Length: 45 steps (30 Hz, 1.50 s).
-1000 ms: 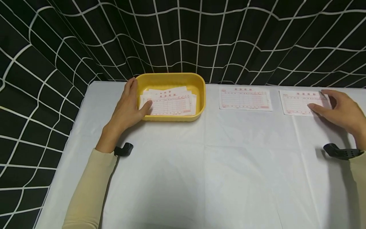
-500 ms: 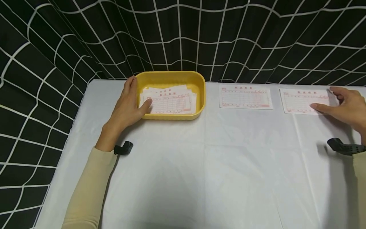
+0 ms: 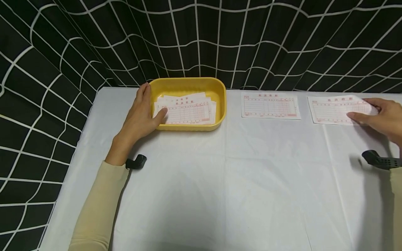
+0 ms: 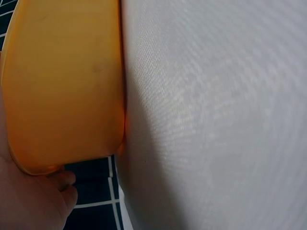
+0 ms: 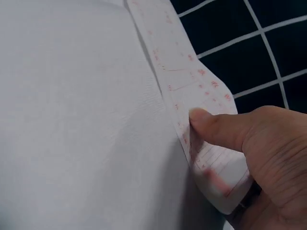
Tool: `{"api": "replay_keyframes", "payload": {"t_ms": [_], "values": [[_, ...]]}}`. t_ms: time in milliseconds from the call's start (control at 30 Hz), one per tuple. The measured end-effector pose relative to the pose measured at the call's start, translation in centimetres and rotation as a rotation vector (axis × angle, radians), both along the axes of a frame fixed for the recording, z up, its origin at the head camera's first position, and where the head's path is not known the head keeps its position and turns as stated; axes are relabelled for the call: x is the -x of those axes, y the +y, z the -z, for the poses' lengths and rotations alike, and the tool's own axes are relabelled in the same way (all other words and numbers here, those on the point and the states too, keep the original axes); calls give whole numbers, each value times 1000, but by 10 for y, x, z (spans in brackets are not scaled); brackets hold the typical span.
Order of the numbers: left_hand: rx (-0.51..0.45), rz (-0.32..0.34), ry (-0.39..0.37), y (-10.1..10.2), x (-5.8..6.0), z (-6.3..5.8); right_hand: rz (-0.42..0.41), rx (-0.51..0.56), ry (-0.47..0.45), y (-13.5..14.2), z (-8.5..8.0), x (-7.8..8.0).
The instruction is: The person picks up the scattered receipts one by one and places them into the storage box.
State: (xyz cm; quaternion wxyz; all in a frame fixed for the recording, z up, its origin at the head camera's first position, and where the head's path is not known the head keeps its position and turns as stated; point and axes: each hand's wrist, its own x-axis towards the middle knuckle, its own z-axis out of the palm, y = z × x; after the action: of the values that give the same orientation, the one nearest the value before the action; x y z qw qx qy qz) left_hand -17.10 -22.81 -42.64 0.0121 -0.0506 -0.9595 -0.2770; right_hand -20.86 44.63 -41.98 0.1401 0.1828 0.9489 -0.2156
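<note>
A yellow plastic tray [image 3: 194, 128] stands at the back of the table with several red-printed receipt slips [image 3: 188, 113] inside. My left hand [image 3: 138, 115] grips its left end, thumb over the rim and fingers along the outer side; the left wrist view shows the tray's outer wall [image 4: 67, 91] close up. At the far right my right hand [image 3: 384, 120] pinches the right end of another receipt slip [image 3: 333, 111], thumb on top. That end bends upward, as the slip's curled edge [image 5: 223, 98] shows in the right wrist view. The other fingers are mostly hidden behind the paper.
A second receipt slip [image 3: 270, 106] lies flat between the tray and the right hand. White cloth [image 3: 226, 188] covers the table. A black curtain with white grid lines [image 3: 207, 38] hangs right behind the back edge and along the left side.
My right hand has shifted slightly right, and the slip's right end now lifts and bends in its fingers. The left hand stays on the tray.
</note>
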Motion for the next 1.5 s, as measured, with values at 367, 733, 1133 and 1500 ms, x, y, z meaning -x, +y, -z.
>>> {"api": "replay_keyframes", "payload": {"t_ms": [367,733,1133,1500], "values": [[1,-1,-4,1,0,0,22,-13,102,-9,0,-15],[-8,-3,3,2,-1,-1,42,-29,255,-21,-5,-43],[-8,2,3,1,-2,-2,352,454,527,28,34,-38],[-2,-1,4,2,-1,-2,140,574,485,-3,-19,-46]]}}
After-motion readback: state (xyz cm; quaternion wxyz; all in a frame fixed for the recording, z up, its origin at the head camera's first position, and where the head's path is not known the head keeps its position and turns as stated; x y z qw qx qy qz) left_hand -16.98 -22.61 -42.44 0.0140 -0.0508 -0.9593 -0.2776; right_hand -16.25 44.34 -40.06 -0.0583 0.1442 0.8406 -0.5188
